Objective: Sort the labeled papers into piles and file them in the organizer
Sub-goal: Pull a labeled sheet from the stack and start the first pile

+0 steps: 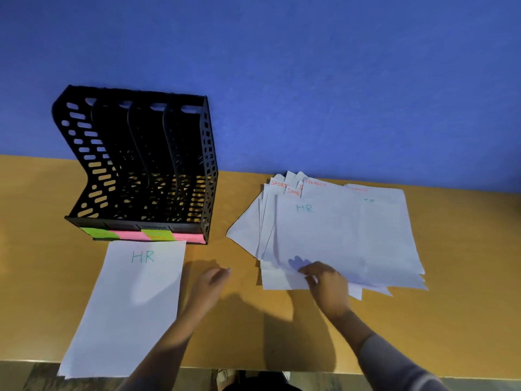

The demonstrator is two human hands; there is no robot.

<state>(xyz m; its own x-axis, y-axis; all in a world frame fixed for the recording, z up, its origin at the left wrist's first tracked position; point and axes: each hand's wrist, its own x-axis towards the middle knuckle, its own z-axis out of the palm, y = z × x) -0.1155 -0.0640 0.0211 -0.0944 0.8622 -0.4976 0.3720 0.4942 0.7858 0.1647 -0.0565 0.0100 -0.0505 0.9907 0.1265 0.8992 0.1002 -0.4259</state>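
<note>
A black slotted organizer (pixel 146 165) stands at the back left of the wooden desk, with green and pink sticky labels (pixel 146 235) along its front base. In front of it lies a white sheet marked HR (pixel 127 300), its near end hanging over the desk edge. On the right is a loose, fanned pile of white papers (pixel 338 235); its top sheet reads HR, and SPORTS and FINANCE headings peek out behind. My right hand (pixel 327 286) pinches the near edge of the pile's top sheets. My left hand (pixel 208 289) hovers open between the two, holding nothing.
The wooden desk (pixel 248 328) ends at a blue wall behind. Its front edge runs along the bottom of the view, with floor and my feet below. Bare wood lies between the single sheet and the pile.
</note>
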